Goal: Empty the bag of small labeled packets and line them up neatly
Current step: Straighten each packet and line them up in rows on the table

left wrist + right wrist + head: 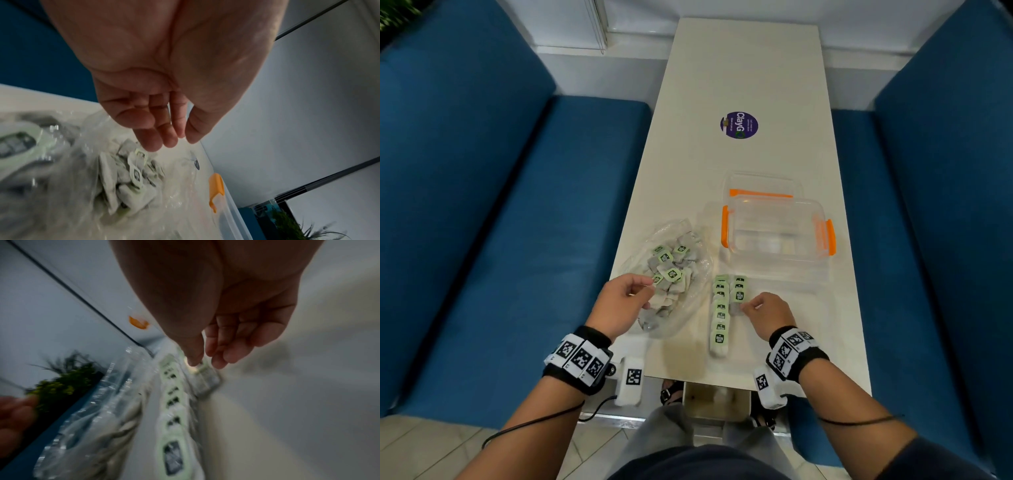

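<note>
Head view bright; wrist views blurred, right one dim.

bag (688, 308): clear, open, lying flat | packets (720, 315): green-labeled, two rows beside it

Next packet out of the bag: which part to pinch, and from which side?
Probably pinch a green label tag on top of the pile, coming from above through the clear bag's open side nearest the left hand. The tags lie flat and uppermost, while the grey pouches beneath are jumbled together, so a tag should lift one packet free without dragging its neighbours.
</note>
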